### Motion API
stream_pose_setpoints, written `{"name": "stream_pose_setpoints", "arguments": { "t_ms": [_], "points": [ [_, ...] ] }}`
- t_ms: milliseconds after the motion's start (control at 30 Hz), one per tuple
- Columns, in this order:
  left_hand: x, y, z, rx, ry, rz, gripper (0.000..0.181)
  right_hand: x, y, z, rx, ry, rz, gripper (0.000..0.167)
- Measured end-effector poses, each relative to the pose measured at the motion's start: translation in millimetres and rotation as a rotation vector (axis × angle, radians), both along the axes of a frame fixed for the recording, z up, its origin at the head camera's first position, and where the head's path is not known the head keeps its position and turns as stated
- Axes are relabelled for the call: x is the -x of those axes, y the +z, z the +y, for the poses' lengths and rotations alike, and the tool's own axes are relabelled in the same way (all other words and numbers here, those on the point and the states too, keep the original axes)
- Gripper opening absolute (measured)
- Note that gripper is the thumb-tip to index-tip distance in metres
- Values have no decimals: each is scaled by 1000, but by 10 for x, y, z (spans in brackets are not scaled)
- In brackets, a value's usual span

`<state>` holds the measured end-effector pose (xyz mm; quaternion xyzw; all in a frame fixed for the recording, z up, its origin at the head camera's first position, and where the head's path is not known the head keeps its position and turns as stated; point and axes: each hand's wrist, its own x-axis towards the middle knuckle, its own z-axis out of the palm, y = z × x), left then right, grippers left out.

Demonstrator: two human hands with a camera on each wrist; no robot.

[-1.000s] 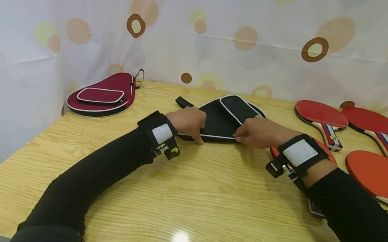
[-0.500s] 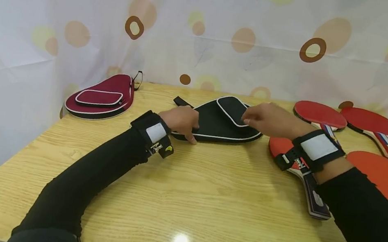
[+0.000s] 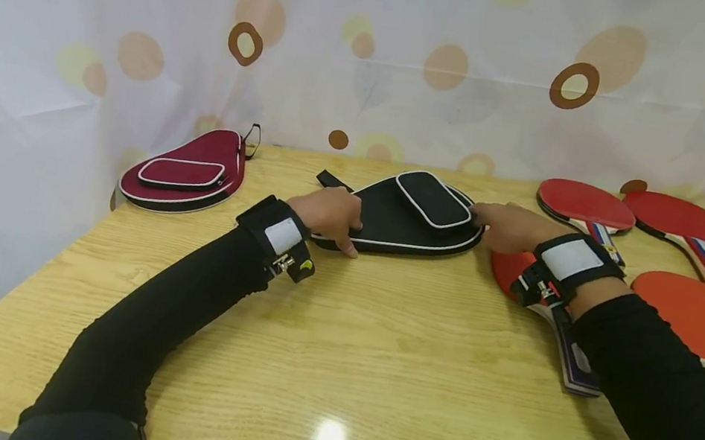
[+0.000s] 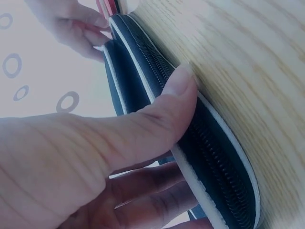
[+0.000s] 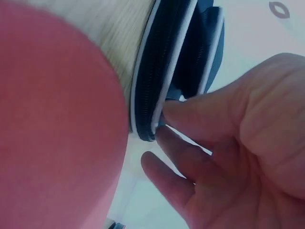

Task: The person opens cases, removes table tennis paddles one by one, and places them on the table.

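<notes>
A black table tennis bat case [image 3: 387,217] with white piping and a raised pocket [image 3: 434,200] lies flat on the wooden table. My left hand [image 3: 328,215] grips its narrow left part. In the left wrist view, the thumb [image 4: 178,102] presses on the zipped side [image 4: 209,157] while the other fingers lie over the top. At the rounded right end is my right hand [image 3: 508,227]. Its thumb and index finger pinch the case's edge by the zipper [image 5: 151,119] in the right wrist view. Any zipper pull there is hidden. The zipper's teeth look closed along the visible side.
A maroon bat case [image 3: 186,170] with a strap lies at the back left. On the right are several table tennis bats, including a red one [image 3: 585,204] at the back and an orange one [image 3: 697,317]. Another bat [image 3: 511,269] lies partly under my right wrist.
My right hand has left the case's front edge, lifted over the pocket and come down at the right end. The left hand has shifted slightly left and still holds the case.
</notes>
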<state>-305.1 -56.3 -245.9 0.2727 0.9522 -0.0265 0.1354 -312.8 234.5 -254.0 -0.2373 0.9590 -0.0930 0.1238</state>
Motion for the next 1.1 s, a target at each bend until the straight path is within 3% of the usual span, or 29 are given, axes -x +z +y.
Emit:
{"name": "stream_pose_setpoints", "arguments": {
  "t_ms": [267,500,700,1100],
  "points": [
    [36,41,-13,34,25,0,62,-58,89,-36,-23,19,-36,50],
    [49,31,-36,59,48,-1,64,-90,60,-45,-12,64,3,44],
    [83,31,-65,89,25,22,62,-142,50,-46,36,132,30,31],
    [173,6,-110,58,75,24,57,-269,84,-161,-2,120,22,20]
  ]
}}
